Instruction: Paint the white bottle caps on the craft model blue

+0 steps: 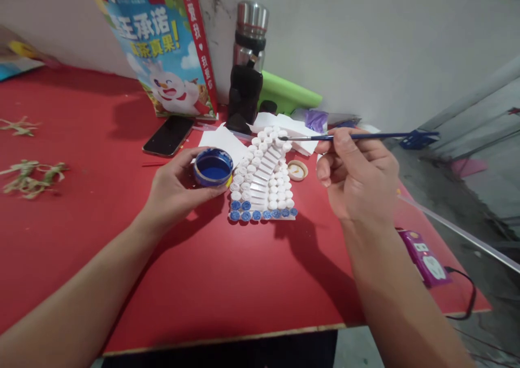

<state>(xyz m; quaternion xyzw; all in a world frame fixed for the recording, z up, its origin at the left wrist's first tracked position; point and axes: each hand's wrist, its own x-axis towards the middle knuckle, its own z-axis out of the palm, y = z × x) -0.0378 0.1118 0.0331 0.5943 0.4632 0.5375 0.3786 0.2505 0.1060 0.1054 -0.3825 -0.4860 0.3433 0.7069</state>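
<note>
My left hand [176,181] is wrapped round a small open jar of blue paint [213,168], holding it just left of a white paper model [264,176]. Rows of rolled white paper coils flank a stepped strip up the model's middle. Coils along its front edge, plus a few at the front left, are coloured blue. Pinched in my right hand [357,165] is a thin paintbrush [317,138] with a dark blue handle. Its bristle tip appears over the coils at the model's far end; whether it touches them I cannot tell. Beside the model lies a round lid [298,170].
A black phone [169,135], white paper [221,140] and a steel flask [251,27] are behind the model, near a large printed bag [162,48]. Woven straw pieces [34,177] lie left. A purple device [426,260] with a cable sits at the table's right edge.
</note>
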